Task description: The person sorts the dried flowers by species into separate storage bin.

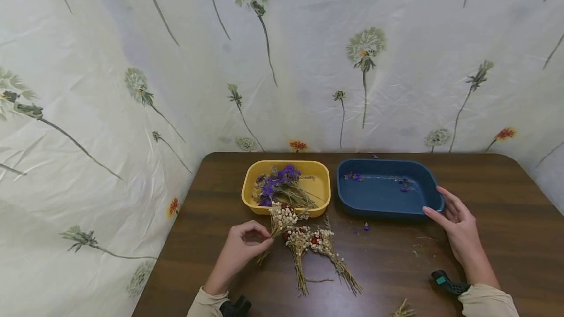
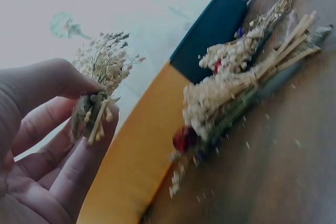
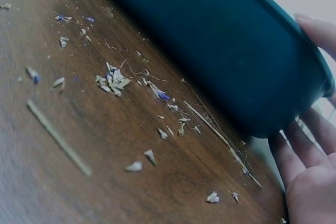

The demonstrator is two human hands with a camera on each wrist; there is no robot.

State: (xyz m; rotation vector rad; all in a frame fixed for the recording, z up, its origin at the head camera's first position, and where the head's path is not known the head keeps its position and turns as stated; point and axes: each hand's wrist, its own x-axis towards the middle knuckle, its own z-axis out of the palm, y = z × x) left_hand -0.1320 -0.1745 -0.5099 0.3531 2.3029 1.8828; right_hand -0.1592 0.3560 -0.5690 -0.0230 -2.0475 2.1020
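Note:
In the head view my left hand [image 1: 245,248] pinches the stems of a small white-flowered bunch [image 1: 282,219] by the yellow tray's [image 1: 327,194] front edge. The left wrist view shows its cut stem ends [image 2: 96,121] between thumb and finger. My right hand [image 1: 458,226] holds the blue tray [image 1: 383,197] at its right front corner, thumb on the rim; in the right wrist view its fingers [image 3: 299,156] lie against the tray's outer wall [image 3: 210,51]. Two more white bunches with red bits, one [image 1: 299,243] beside the other [image 1: 328,246], lie on the table.
Purple flowers [image 1: 282,180] with stems lie in the yellow tray. Some purple bits [image 1: 404,185] are in the blue tray. Crumbs and a loose stem piece [image 3: 59,137] are scattered on the table [image 1: 506,219]. Another stem bundle [image 1: 403,310] shows at the front edge of view.

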